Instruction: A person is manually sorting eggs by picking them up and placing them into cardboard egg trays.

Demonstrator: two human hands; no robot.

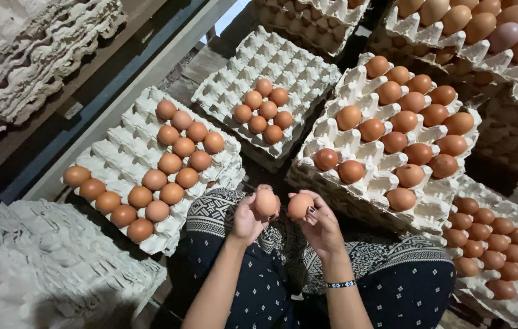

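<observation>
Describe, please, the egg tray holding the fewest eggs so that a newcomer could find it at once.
Start from the person's two hands, left hand and right hand, each holding a brown egg. Look straight up the picture to the grey pulp tray lying tilted at the top centre. Unlike its fuller neighbours, it carries only a small cluster of eggs near its near edge.

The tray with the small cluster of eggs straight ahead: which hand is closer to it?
Left, narrowly. The left hand, holding an egg, sits just below that tray. The right hand, holding another egg, is farther right, nearer the fuller tray.
</observation>
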